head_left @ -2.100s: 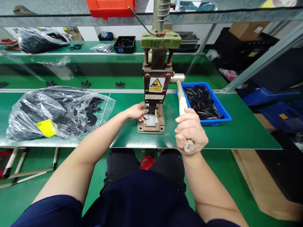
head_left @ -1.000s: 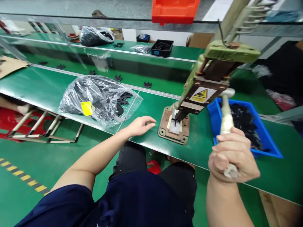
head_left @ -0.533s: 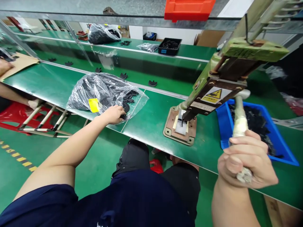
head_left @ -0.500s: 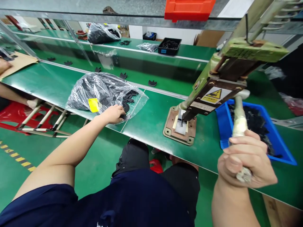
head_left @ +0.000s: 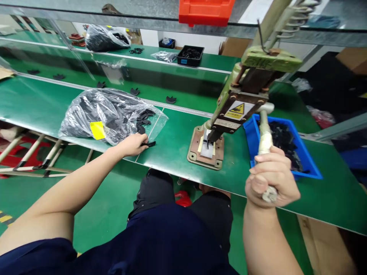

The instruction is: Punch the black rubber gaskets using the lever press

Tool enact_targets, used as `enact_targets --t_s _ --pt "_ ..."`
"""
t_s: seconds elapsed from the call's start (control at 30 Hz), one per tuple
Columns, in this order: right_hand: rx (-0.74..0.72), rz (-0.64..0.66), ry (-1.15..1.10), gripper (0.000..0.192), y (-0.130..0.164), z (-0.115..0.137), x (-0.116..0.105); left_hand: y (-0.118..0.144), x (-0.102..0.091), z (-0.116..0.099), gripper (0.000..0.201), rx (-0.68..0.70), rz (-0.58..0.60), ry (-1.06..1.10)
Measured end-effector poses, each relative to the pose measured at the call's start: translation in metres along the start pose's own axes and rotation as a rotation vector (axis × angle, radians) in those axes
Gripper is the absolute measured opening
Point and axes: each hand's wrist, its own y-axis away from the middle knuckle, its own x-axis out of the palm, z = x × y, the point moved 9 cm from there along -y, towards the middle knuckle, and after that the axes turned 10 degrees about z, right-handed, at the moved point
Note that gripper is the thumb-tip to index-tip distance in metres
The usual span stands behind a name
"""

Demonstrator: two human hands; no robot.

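Left hand (head_left: pixel 132 144) pinches a black flat part (head_left: pixel 149 144) at the plastic bag's (head_left: pixel 109 114) mouth, left of centre on the table (head_left: pixel 177 152). Right hand (head_left: pixel 271 179) grips the press lever (head_left: pixel 265 139). The press base (head_left: pixel 205 149) looks unloaded; loading and pressing remain.

A green worktop (head_left: pixel 177 152) carries a clear bag (head_left: pixel 109 114) of black parts with a yellow label (head_left: pixel 98 130), a blue bin (head_left: pixel 286 152) and a pale-green press (head_left: pixel 246 91) bearing a yellow warning sticker (head_left: pixel 236 110).
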Motion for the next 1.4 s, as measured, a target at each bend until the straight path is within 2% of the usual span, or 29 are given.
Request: enact_targets --t_s 0.1,0.2,0.33,0.43,0.57,0.67,0.77,0.9,1.0,1.23,1.4 --pt "-0.004 0.050 0.008 0.036 -0.001 0.006 0.002 -0.007 -0.011 -0.031 0.015 0.111 -0.105 0.085" --pt "-0.019 0.063 0.006 0.033 -0.001 0.009 0.002 -0.025 -0.016 -0.069 0.017 0.224 -0.167 0.143" --pt "-0.015 0.080 0.015 0.032 0.000 0.008 0.003 -0.064 0.001 -0.121 0.017 0.302 -0.169 0.280" --pt "-0.012 0.086 0.028 0.035 0.000 0.008 0.003 -0.092 0.024 -0.144 0.020 0.272 -0.152 0.483" --pt "-0.014 0.083 0.028 0.037 0.000 0.009 0.003 -0.115 0.043 -0.148 0.027 0.143 -0.138 0.769" --pt "-0.031 0.097 0.017 0.038 -0.001 0.011 0.004 -0.124 0.042 -0.149 0.029 0.119 -0.116 0.948" --pt "-0.041 0.085 0.011 0.041 -0.001 0.011 0.004 -0.135 0.039 -0.163 0.031 0.157 -0.023 1.068" --pt "-0.024 0.070 0.014 0.042 -0.002 0.010 0.004 -0.149 0.040 -0.182 0.033 0.167 0.035 1.075" --pt "-0.017 0.089 0.022 0.041 -0.002 0.011 0.004 -0.157 0.044 -0.188 0.031 0.155 0.047 1.033" --pt "-0.002 0.078 0.037 0.041 -0.001 0.011 0.003 -0.164 0.046 -0.186 0.032 0.158 0.050 0.953" --pt "0.009 0.062 0.026 0.042 -0.001 0.011 0.004 -0.165 0.048 -0.186 0.031 0.111 0.109 0.977"
